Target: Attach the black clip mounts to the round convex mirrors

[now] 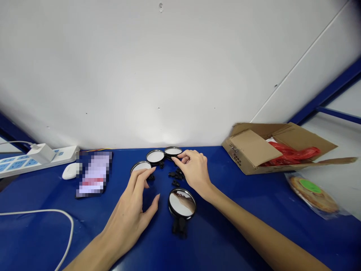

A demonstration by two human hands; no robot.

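Observation:
Four small round mirrors with black rims lie on the blue table, so several are in view. My right hand (194, 169) pinches the rim of the far right mirror (173, 151) between thumb and fingers. Beside it lies the middle mirror (155, 156). My left hand (132, 203) is open, thumb apart, its fingertips over the near edge of the left mirror (141, 166), hiding part of it. Small black clamp parts (175, 183) sit between my hands, some partly hidden by my right hand. Closest to me is a mirror (182, 203) with a black clamp mount (179, 226) attached.
At left are a white power strip (67, 151) with a plugged-in charger, a white earbud case (70, 171), a blurred-out phone (94, 175) and a white cable (70, 226). At right stand an open cardboard box (239, 152) with red plastic and a bagged round item (313, 194). A white wall rises behind.

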